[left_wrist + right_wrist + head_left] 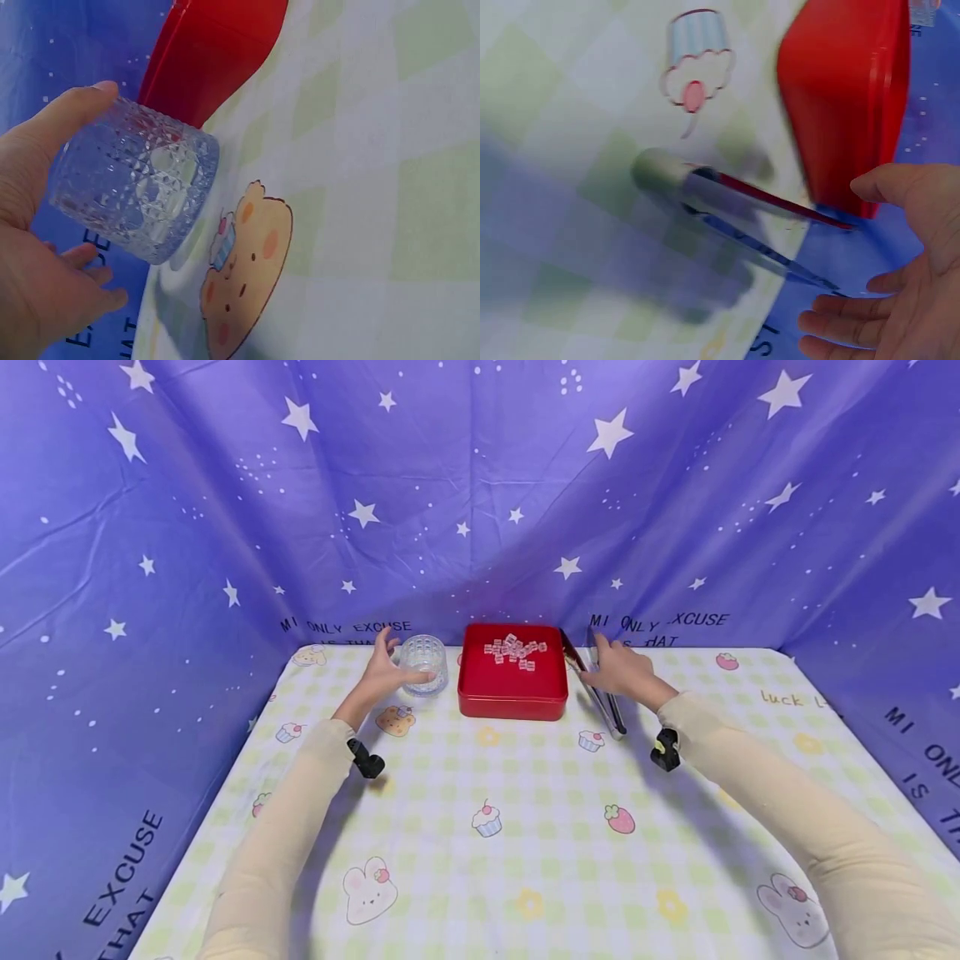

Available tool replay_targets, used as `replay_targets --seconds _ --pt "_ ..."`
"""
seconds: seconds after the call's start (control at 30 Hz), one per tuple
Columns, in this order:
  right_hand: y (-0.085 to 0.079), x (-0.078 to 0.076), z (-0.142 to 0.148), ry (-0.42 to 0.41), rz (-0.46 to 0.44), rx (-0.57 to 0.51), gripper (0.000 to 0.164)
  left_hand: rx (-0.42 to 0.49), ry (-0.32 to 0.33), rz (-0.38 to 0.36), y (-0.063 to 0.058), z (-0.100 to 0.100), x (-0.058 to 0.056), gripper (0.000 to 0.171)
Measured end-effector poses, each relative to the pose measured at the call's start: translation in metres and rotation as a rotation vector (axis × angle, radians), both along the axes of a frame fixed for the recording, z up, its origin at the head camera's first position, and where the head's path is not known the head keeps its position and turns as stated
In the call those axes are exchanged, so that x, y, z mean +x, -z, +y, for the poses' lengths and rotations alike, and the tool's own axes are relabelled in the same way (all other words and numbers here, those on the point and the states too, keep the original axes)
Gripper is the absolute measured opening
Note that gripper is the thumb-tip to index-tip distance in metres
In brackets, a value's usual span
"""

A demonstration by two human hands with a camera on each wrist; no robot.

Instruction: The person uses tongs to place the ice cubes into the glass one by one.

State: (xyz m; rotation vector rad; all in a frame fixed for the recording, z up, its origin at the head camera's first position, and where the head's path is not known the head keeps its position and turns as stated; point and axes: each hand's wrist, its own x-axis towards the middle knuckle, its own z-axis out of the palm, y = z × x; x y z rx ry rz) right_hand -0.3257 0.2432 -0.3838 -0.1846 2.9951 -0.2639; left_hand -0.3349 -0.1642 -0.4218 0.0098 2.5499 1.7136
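A clear textured glass cup (pixel 424 664) stands upright toward the table's back left. My left hand (pixel 378 675) is beside it with fingers spread; in the left wrist view the thumb (pixel 79 111) lies along the cup (pixel 142 184) while the other fingers (pixel 94 281) stay apart from it. Metal tongs (pixel 617 725) lie to the right of a red box, their arms spread. Over their far ends hovers my right hand (pixel 626 672), its fingers loosely extended on either side of the tongs (pixel 660 176) in the right wrist view.
Between the hands sits the red box (pixel 512 703), with several clear cubes (pixel 513 649) heaped on its red surface. A checked tablecloth (pixel 555 852) with printed cartoons covers the table. Purple star-patterned curtains (pixel 465 468) hang close behind the back edge and at both sides.
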Motion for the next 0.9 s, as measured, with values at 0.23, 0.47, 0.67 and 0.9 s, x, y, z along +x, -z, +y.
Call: replay_targets --seconds 0.23,0.47,0.67,0.9 --pt "0.012 0.0 0.002 0.076 -0.049 -0.019 0.089 -0.002 0.034 0.021 0.011 0.003 -0.005 0.11" --pt "0.017 -0.003 0.005 0.131 -0.143 -0.095 0.095 0.047 0.031 -0.01 0.018 0.008 -0.005 0.105" --pt "0.021 -0.002 0.004 0.147 -0.148 -0.105 0.092 0.052 -0.002 0.014 0.022 0.011 -0.006 0.101" --pt "0.027 0.001 0.004 0.185 -0.164 -0.097 0.067 0.045 -0.058 0.065 0.029 0.014 -0.002 0.094"
